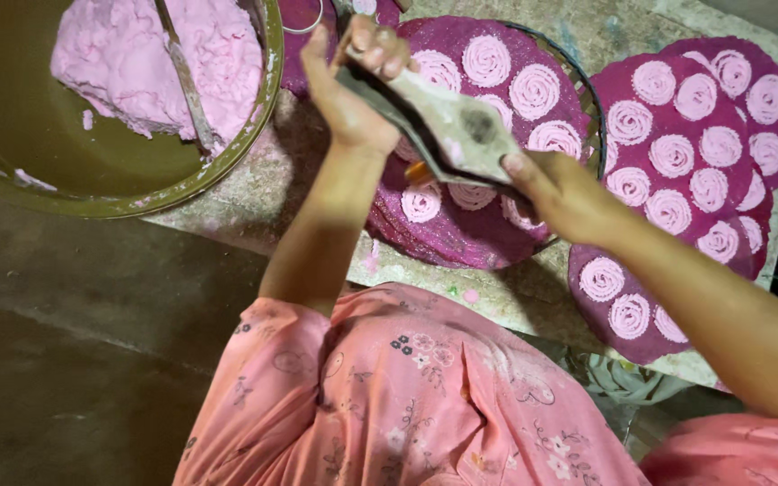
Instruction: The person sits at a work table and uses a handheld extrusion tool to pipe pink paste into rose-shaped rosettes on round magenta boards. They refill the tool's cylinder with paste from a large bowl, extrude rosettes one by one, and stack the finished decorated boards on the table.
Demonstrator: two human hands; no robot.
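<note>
pink floral knee (407, 396), hands (353, 81) gripping press (447, 121), long axis upper-left to lower-right

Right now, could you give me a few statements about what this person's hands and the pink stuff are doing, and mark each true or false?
1. Both hands grip one cloth piping bag. True: the left hand holds its upper end, the right hand its lower end.
2. The big bowl holds green dough. False: the pink dough is heaped in it.
3. A stick stands in the dough. True.
4. The purple mats are bare. False: pink spirals cover them.
5. The person wears a pink floral garment. True.
</note>
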